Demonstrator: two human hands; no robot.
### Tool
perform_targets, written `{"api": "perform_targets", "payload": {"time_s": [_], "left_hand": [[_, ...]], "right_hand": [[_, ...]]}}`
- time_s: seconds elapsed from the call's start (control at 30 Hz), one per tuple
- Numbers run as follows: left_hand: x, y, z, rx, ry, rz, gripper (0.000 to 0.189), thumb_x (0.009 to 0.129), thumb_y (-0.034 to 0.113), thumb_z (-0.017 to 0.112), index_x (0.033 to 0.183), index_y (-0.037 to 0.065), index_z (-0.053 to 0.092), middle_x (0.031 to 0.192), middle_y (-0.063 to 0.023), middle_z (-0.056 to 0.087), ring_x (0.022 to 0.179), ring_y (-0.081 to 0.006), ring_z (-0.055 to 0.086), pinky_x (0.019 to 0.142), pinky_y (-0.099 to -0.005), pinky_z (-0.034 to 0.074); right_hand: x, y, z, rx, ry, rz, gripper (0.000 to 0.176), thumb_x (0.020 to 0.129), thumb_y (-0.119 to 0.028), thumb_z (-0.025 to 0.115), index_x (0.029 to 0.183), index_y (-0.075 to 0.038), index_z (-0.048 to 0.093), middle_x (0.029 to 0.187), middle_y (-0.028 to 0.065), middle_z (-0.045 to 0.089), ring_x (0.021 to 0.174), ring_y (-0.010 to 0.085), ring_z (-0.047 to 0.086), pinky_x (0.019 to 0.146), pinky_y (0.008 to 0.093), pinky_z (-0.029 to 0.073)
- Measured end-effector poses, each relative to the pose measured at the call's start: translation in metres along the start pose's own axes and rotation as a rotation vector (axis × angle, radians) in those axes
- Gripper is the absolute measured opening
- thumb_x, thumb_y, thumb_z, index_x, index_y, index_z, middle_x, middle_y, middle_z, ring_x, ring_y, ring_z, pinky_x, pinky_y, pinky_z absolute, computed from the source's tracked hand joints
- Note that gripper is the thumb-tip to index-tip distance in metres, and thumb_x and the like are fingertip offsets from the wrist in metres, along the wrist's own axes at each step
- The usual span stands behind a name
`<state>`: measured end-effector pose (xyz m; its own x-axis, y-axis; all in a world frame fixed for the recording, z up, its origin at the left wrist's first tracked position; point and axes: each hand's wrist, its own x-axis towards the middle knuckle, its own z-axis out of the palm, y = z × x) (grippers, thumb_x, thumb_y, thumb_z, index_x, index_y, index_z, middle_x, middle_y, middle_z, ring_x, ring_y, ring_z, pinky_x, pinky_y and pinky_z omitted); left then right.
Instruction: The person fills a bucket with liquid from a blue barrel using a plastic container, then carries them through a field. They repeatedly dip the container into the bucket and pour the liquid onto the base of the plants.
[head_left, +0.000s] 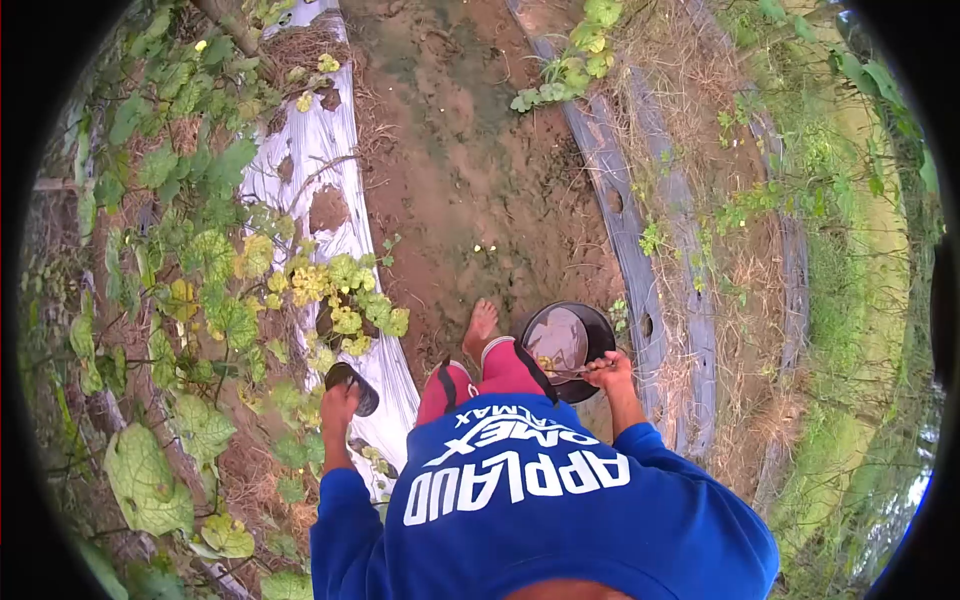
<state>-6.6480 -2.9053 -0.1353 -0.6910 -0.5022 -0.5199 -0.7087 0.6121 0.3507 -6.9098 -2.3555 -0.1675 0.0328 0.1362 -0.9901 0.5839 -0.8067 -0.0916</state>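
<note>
My left hand [340, 405] is closed around a small dark cup [367, 398], held out at my left side over the edge of the white plastic sheet. At my right side hangs a black bucket [600, 338], partly filled with brownish, reflecting liquid [556, 340]. The fingers of my right hand [612, 370] are closed at its near rim, where the thin handle runs. A bare foot [482, 325] stands on the soil just left of the bucket; the other foot is hidden.
White plastic sheeting [318, 150] with planting holes covers the bed on the left, under yellowing leafy vines [210, 255]. A muddy path [470, 160] runs ahead. Grey plastic sheeting [615, 200], dry straw [755, 330] and green grass [840, 420] lie to the right.
</note>
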Motion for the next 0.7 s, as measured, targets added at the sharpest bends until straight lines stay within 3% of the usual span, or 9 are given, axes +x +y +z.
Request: {"api": "perform_targets", "payload": {"time_s": [0.07, 0.13, 0.27, 0.53, 0.7], "left_hand": [[0.024, 0.02, -0.019, 0.008, -0.013, 0.04, 0.04, 0.085, 0.038, 0.054, 0.091, 0.001, 0.067, 0.086, -0.0285, 0.063, 0.084, -0.0453, 0.061, 0.075, -0.0492, 0.048], [0.056, 0.049, -0.039, 0.036, -0.027, 0.09, 0.04, 0.085, 0.038, 0.054, 0.093, 0.001, 0.066, 0.084, -0.0279, 0.063, 0.083, -0.0456, 0.061, 0.074, -0.0496, 0.048], [0.134, 0.09, -0.064, 0.064, -0.057, 0.231, 0.038, 0.087, 0.037, 0.054, 0.094, 0.001, 0.064, 0.081, -0.0268, 0.062, 0.081, -0.0456, 0.06, 0.071, -0.0512, 0.047], [0.315, 0.193, -0.106, 0.042, -0.089, 0.388, 0.034, 0.087, 0.033, 0.056, 0.08, 0.0, 0.059, 0.078, -0.025, 0.061, 0.078, -0.0444, 0.059, 0.067, -0.0499, 0.046], [0.424, 0.237, -0.121, 0.03, -0.157, 0.352, 0.037, 0.087, 0.036, 0.058, 0.076, 0.0, 0.06, 0.075, -0.0269, 0.059, 0.075, -0.0465, 0.058, 0.063, -0.051, 0.044]], "right_hand": [[0.009, 0.002, 0.015, 0.024, 0.002, 0.02, 0.027, 0.071, -0.016, 0.049, 0.06, -0.016, 0.023, 0.052, 0.0036, 0.029, 0.054, 0.0228, 0.029, 0.063, 0.0447, 0.034], [0.017, 0.001, 0.028, 0.04, -0.087, 0.032, 0.025, 0.068, -0.017, 0.051, 0.062, -0.013, 0.027, 0.055, 0.0051, 0.032, 0.058, 0.0239, 0.033, 0.077, 0.0464, 0.037], [-0.005, 0.009, 0.085, 0.028, -0.162, 0.007, 0.022, 0.066, -0.016, 0.051, 0.059, -0.012, 0.03, 0.054, 0.0059, 0.034, 0.057, 0.0243, 0.035, 0.079, 0.0461, 0.037], [-0.012, 0.008, 0.244, -0.124, -0.213, 0.007, 0.019, 0.065, -0.015, 0.051, 0.055, -0.013, 0.035, 0.051, 0.0055, 0.035, 0.054, 0.0253, 0.035, 0.068, 0.0439, 0.036], [-0.006, -0.003, 0.345, -0.217, -0.254, -0.039, 0.017, 0.064, -0.015, 0.054, 0.057, -0.014, 0.038, 0.051, 0.0047, 0.036, 0.054, 0.026, 0.038, 0.066, 0.0413, 0.037]]}}
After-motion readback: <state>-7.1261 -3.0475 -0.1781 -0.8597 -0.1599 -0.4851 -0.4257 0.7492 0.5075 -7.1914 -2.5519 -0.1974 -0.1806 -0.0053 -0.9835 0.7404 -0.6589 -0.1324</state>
